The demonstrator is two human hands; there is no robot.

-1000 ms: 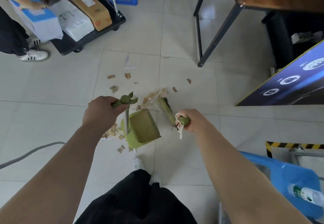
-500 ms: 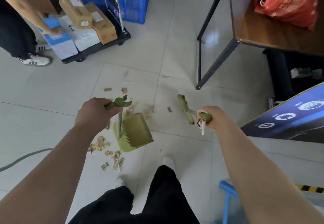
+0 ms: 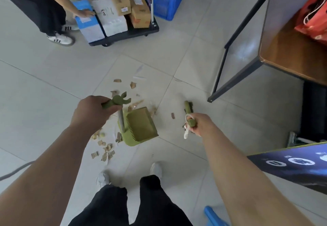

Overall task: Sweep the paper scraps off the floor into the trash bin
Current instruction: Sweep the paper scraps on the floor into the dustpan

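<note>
Two grips | left hand (image 3: pixel 92 114) — dustpan (image 3: pixel 141 126) | right hand (image 3: pixel 201 125) — broom (image 3: pixel 188 108) | dustpan seemingly empty

A matt green plastic dustpan (image 3: pixel 141 128) on a bare metal pole (image 3: pixel 121 122) is seen below the left hand's fingers (image 3: pixel 111 111), amid rough corrugated cardboard scraps (image 3: pixel 104 155) on smooth, faintly glossy floor tiles (image 3: pixel 53 84).
</note>
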